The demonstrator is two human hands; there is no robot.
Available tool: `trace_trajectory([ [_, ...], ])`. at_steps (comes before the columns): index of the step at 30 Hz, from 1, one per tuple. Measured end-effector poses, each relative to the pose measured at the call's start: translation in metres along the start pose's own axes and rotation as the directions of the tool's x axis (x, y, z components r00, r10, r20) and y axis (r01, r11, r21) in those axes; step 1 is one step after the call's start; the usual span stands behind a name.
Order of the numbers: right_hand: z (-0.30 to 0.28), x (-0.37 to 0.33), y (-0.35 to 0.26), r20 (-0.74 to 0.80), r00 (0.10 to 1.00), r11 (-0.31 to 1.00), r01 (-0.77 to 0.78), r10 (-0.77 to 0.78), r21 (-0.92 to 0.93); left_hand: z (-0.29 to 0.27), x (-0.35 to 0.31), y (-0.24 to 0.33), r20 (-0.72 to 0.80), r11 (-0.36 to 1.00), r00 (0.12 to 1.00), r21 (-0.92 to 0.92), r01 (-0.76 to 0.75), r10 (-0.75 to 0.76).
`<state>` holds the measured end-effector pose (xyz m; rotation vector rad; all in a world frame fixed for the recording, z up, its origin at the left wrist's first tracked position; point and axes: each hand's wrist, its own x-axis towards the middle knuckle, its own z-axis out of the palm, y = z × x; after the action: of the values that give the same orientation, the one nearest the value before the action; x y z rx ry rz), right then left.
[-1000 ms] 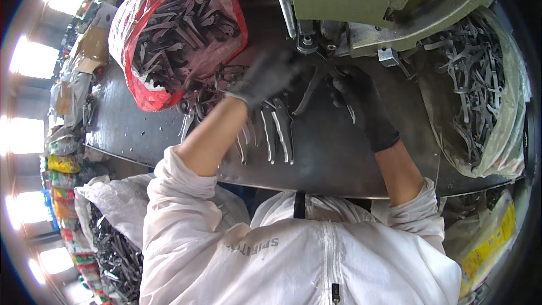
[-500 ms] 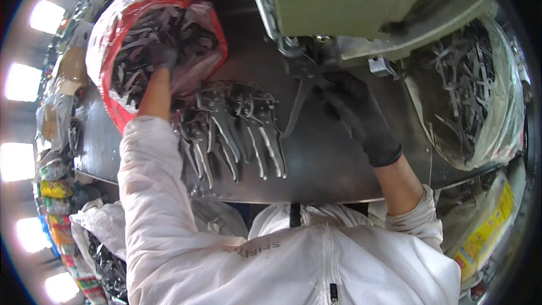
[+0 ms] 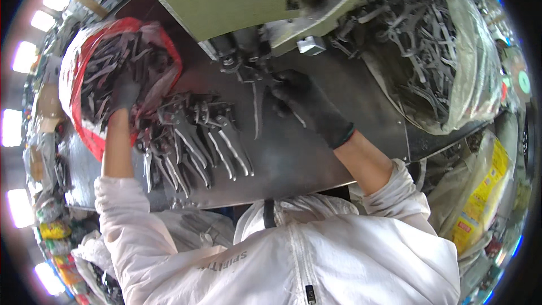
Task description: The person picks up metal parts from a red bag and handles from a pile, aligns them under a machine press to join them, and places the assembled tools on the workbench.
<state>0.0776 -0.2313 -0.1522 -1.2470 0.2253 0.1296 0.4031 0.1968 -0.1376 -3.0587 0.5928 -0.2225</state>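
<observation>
My left hand (image 3: 125, 91), in a dark grey glove, reaches into a plastic bag with a red rim (image 3: 175, 59) at the left. The bag holds many dark metal handle parts (image 3: 104, 62), and they hide my fingertips. My right hand (image 3: 307, 99), in a black glove, is closed around a pair of locking pliers (image 3: 257, 110) under the head of a green machine (image 3: 226, 0). One handle hangs down left of my fingers, and another metal piece shows below my palm. Between my hands, several similar pliers (image 3: 192, 141) lie in a row, handles toward me.
The dark metal table (image 3: 293, 164) ends in a front edge close to my body. At the right stands a whitish sack (image 3: 474, 79) full of curved metal parts (image 3: 418, 39). A small shiny metal block (image 3: 311, 45) sticks out beside the machine head.
The view has shifted, so the machine and bags appear displaced. My left hand is still in the red-rimmed bag. The pliers in my right hand have turned, their handle now hanging more steeply at the machine.
</observation>
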Motion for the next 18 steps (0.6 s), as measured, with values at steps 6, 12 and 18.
trace_trajectory([
  [6, 0.017, -0.014, -0.016, -0.12, 0.992, 0.997, -0.052, 0.046, -0.054, -0.089, -0.066, 0.082, -0.15, 0.861, 0.987, -0.494, -0.122, 0.054],
  [12, -0.013, -0.035, -0.061, 0.348, 0.675, -0.077, 0.398, -0.651, -0.914, -0.132, -0.161, 0.21, 0.129, 0.547, 0.979, -0.837, 0.022, 0.158],
  [18, -0.214, 0.02, -0.162, -0.174, 0.797, -0.077, -0.265, -0.579, -0.961, -0.123, -0.182, 0.325, 0.348, 0.256, 0.808, -0.933, 0.252, 0.475],
])
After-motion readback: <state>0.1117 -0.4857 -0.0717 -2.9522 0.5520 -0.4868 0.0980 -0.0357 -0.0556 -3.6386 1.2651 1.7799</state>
